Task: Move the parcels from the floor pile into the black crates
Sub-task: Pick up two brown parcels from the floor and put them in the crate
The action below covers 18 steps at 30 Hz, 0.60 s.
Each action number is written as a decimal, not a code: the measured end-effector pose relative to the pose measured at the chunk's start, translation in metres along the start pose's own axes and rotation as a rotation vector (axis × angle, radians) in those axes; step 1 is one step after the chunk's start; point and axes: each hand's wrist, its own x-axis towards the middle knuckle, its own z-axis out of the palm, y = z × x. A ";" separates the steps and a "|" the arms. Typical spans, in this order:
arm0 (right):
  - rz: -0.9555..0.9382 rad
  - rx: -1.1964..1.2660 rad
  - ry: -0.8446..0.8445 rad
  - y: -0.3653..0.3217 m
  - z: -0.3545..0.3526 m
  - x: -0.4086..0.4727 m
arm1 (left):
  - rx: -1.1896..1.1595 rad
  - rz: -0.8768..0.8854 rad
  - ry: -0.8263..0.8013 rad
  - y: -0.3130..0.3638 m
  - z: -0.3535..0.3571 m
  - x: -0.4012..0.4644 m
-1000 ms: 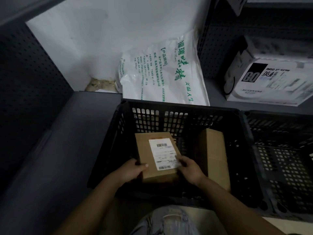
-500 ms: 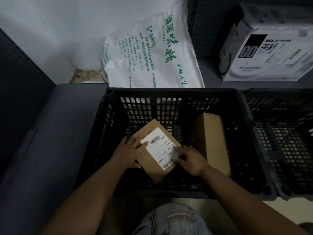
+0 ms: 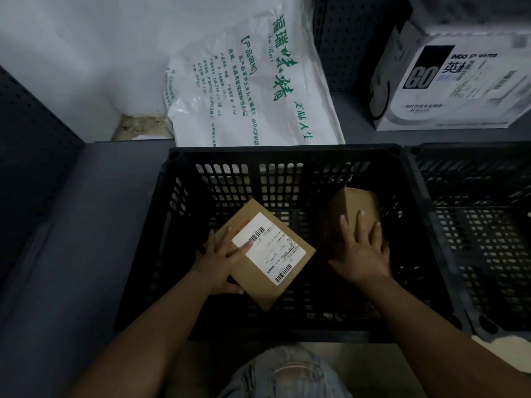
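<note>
As my right hand is leaving the labelled brown cardboard parcel to press flat-fingered on the plain brown box, my left hand is gripping that parcel inside the black slatted plastic crate, making room.

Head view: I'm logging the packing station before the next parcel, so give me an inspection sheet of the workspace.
Surface: dark grey shelf bearing the crates.
Job's things: labelled parcel, tilted, inside the black crate; plain brown parcel at its right side; second crate, nothing seen in the visible part.
Clutter: white printed bag behind the crate; white carton far right.
Hands: left hand holds the labelled parcel; right hand lies flat on the plain parcel.
Cables: nothing seen.
Surroundings: pegboard panels, white wall, dim light.
</note>
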 end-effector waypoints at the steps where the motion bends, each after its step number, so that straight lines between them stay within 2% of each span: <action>1: -0.020 -0.004 0.006 -0.001 0.000 0.000 | -0.027 -0.008 -0.023 0.001 0.000 0.000; 9: -0.044 -0.002 -0.023 0.003 -0.003 -0.003 | -0.017 -0.006 -0.086 0.026 -0.012 -0.009; 18: -0.044 0.028 -0.053 0.017 -0.010 -0.004 | 0.022 -0.168 -0.201 0.038 -0.005 -0.009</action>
